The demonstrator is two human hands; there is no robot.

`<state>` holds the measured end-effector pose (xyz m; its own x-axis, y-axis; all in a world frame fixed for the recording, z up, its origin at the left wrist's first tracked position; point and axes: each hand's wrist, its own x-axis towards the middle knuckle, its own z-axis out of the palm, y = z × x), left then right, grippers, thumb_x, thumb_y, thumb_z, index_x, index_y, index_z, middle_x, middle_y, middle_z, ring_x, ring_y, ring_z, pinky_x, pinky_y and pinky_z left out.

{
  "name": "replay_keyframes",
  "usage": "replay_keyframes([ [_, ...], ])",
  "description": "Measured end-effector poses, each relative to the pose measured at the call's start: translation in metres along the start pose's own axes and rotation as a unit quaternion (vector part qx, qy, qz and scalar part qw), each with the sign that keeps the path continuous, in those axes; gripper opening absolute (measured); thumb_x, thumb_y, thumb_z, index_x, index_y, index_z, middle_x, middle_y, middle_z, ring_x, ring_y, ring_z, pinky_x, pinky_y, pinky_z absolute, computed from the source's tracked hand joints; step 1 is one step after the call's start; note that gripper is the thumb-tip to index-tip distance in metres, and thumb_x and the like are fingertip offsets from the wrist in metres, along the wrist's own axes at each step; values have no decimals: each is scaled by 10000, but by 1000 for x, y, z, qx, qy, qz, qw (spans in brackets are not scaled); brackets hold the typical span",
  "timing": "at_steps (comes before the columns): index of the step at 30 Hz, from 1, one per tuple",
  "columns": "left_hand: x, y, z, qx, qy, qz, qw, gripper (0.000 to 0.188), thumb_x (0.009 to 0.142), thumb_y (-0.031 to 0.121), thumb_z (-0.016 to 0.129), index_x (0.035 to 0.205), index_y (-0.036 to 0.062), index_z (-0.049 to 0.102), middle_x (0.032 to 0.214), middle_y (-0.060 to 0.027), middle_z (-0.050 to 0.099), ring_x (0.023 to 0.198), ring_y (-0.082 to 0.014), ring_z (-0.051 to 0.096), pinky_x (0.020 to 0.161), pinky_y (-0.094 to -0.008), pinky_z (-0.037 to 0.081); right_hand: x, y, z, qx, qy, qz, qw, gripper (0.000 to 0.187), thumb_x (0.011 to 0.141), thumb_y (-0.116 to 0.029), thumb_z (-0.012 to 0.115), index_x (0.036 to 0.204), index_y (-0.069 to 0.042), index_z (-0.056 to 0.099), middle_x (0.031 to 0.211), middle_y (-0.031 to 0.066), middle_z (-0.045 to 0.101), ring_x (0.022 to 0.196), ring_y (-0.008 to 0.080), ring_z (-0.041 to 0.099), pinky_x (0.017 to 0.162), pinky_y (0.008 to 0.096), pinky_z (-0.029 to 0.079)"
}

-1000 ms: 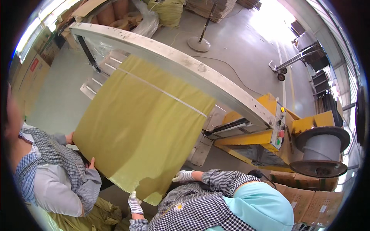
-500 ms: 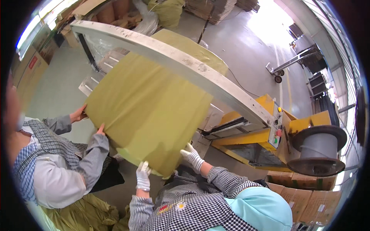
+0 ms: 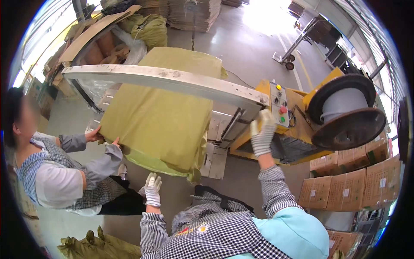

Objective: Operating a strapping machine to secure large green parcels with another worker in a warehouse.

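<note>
A large flat bundle wrapped in yellow-green woven sheeting lies under the white metal arch of a strapping machine. My left hand, in a white striped glove, is just at the bundle's near edge, fingers stretched and holding nothing. My right hand, gloved the same way, is raised beside the control panel with its colored buttons. Its thumb stands apart from the fingers, and nothing shows in it. Whether it touches the panel I cannot tell. A co-worker's two hands hold the bundle's left edge.
The machine's yellow body carries a large reel of grey strapping at the right. Stacked cardboard cartons stand beyond my right arm. Green woven sacking lies at the lower left; a hand truck stands farther back.
Both my hands have let go of the bundle's near edge. The right has moved up and right to the machine's panel; the left is slightly lower. The co-worker still holds the bundle.
</note>
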<state>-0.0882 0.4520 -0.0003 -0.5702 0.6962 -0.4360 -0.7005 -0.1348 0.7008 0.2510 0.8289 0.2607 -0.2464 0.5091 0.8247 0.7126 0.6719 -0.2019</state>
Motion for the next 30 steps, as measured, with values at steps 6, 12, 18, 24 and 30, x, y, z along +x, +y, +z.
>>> replay_keyframes([
  [6, -122, -43, -11, 36, 153, -114, 981, 548, 894, 357, 578, 1339, 72, 431, 1300, -131, 516, 1124, -276, 534, 923, -410, 452, -36, 95, -35, -196, -96, 86, 972, 565, 703, -249, 739, 1175, -33, 517, 1255, 190, 448, 1189, 376, 408, 1017, 516, 310],
  [12, -203, -69, -10, 16, 162, -111, 980, 533, 896, 322, 583, 1320, 34, 435, 1264, -151, 533, 1091, -282, 552, 909, -399, 468, -38, 90, -28, -245, -125, 77, 958, 667, 672, -365, 763, 1200, -47, 509, 1238, 206, 425, 1172, 392, 394, 990, 539, 313],
  [18, -229, -63, -19, -13, 177, -51, 983, 501, 900, 296, 577, 1304, 27, 450, 1200, -148, 572, 1030, -260, 584, 866, -381, 498, -38, 97, -22, -278, -109, 39, 954, 728, 655, -452, 755, 1215, -60, 505, 1230, 207, 426, 1161, 396, 394, 995, 546, 298],
  [24, -246, -67, -21, -50, 215, -18, 975, 418, 912, 257, 570, 1261, 34, 515, 1161, -143, 609, 1000, -251, 613, 842, -380, 512, -41, 93, -26, -282, -113, 53, 951, 747, 665, -459, 750, 1239, -54, 495, 1239, 218, 422, 1164, 404, 389, 1007, 546, 291],
  [30, -238, -78, -21, -69, 214, -44, 973, 416, 909, 267, 575, 1246, 30, 522, 1160, -147, 607, 995, -257, 612, 841, -383, 509, -45, 91, -17, -267, -53, 52, 961, 703, 670, -366, 756, 1229, -37, 485, 1254, 218, 410, 1187, 403, 361, 1040, 556, 250],
])
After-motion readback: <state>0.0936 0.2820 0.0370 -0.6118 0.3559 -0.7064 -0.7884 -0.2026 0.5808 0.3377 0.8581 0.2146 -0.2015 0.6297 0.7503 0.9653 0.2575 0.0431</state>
